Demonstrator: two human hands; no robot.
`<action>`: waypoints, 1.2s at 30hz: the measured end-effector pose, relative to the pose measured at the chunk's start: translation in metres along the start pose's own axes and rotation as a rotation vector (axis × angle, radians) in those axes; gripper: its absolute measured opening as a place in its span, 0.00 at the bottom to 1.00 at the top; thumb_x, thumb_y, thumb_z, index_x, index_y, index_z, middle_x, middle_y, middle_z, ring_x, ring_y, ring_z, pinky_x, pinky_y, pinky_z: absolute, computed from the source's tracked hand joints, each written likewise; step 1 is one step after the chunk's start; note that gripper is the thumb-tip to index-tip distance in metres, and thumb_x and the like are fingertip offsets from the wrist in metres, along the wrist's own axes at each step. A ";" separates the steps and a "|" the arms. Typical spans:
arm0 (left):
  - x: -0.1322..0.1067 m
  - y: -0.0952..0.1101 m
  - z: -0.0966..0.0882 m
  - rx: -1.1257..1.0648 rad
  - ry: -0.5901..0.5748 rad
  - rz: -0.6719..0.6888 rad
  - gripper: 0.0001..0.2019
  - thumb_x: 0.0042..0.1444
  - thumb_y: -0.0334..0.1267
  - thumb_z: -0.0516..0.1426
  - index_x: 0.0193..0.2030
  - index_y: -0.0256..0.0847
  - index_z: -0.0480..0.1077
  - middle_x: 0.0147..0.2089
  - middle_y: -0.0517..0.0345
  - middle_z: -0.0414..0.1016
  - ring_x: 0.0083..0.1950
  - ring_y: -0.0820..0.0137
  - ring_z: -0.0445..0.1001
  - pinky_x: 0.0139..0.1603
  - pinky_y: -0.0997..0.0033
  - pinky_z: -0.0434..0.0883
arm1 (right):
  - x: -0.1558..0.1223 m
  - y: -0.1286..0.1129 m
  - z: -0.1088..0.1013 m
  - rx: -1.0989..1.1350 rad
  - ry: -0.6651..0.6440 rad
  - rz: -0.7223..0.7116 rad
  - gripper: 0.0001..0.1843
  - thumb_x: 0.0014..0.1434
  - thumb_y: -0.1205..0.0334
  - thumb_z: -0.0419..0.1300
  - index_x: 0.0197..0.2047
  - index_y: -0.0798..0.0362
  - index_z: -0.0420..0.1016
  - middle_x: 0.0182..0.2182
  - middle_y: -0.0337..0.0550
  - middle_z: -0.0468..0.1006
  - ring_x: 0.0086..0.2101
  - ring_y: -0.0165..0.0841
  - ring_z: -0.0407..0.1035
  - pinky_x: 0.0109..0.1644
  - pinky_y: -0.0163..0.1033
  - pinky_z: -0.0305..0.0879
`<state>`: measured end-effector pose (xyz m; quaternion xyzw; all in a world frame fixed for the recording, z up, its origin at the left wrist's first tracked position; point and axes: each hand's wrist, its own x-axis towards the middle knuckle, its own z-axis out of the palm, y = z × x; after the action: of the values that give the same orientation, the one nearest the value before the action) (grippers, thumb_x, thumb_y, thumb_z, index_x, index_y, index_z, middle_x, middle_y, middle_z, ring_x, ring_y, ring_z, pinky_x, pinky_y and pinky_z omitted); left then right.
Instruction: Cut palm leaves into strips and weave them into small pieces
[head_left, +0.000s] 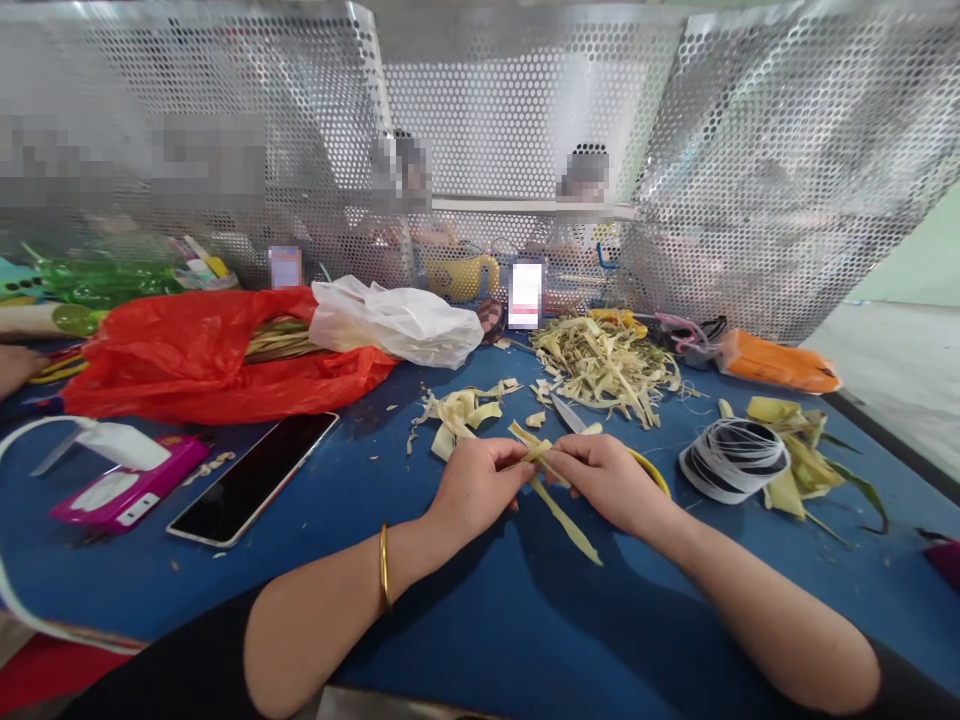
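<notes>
Left hand (480, 485) and right hand (604, 478) both pinch a pale leaf strip (559, 505) between them; its long axis runs diagonally, the free end pointing down toward the wearer's right. Just beyond the right hand lies a knife (567, 414), then a pile of leaf trimmings (604, 365).

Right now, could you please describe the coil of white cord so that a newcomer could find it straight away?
Start from the blue table and look just beyond the right hand, towards the table's right side. The coil of white cord lies flat there, against some yellow-green leaf pieces. It is the only round, wound thing; the scraps about it are loose strips.
</notes>
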<state>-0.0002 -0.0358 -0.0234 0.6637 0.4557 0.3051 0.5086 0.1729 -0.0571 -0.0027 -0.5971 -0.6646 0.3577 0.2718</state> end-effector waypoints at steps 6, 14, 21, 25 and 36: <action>-0.004 0.002 -0.002 0.025 -0.068 0.055 0.12 0.55 0.43 0.57 0.38 0.39 0.79 0.24 0.62 0.73 0.20 0.75 0.69 0.22 0.77 0.64 | -0.006 -0.006 -0.001 -0.079 0.120 0.036 0.11 0.56 0.53 0.60 0.29 0.51 0.65 0.16 0.30 0.68 0.17 0.27 0.64 0.22 0.31 0.54; -0.005 0.008 -0.001 0.099 -0.240 0.061 0.09 0.53 0.39 0.57 0.25 0.40 0.74 0.18 0.63 0.68 0.20 0.73 0.69 0.24 0.76 0.62 | 0.001 0.004 -0.012 0.076 -0.041 -0.063 0.16 0.54 0.54 0.61 0.21 0.54 0.68 0.17 0.31 0.61 0.21 0.24 0.53 0.24 0.32 0.47; -0.006 0.017 0.005 -0.080 -0.415 -0.009 0.09 0.50 0.42 0.58 0.27 0.39 0.75 0.23 0.62 0.71 0.21 0.73 0.69 0.25 0.75 0.65 | 0.003 -0.002 -0.011 0.564 0.125 0.075 0.19 0.52 0.50 0.60 0.20 0.52 0.60 0.14 0.30 0.63 0.14 0.23 0.57 0.20 0.31 0.53; -0.006 0.019 0.005 -0.094 -0.474 -0.019 0.11 0.50 0.43 0.58 0.22 0.40 0.70 0.19 0.63 0.67 0.20 0.74 0.68 0.25 0.76 0.64 | 0.003 -0.004 -0.010 0.718 0.265 0.075 0.17 0.50 0.49 0.63 0.26 0.53 0.65 0.21 0.37 0.75 0.20 0.27 0.70 0.24 0.32 0.63; -0.008 0.021 0.014 -0.111 -0.265 -0.101 0.15 0.43 0.48 0.65 0.23 0.36 0.74 0.15 0.66 0.60 0.17 0.80 0.53 0.18 0.76 0.47 | -0.002 -0.006 -0.001 0.697 0.280 -0.113 0.20 0.55 0.43 0.61 0.32 0.52 0.65 0.29 0.42 0.80 0.28 0.32 0.75 0.35 0.37 0.70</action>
<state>0.0152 -0.0503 -0.0071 0.6453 0.3999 0.2133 0.6150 0.1702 -0.0593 0.0028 -0.4746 -0.4914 0.4615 0.5660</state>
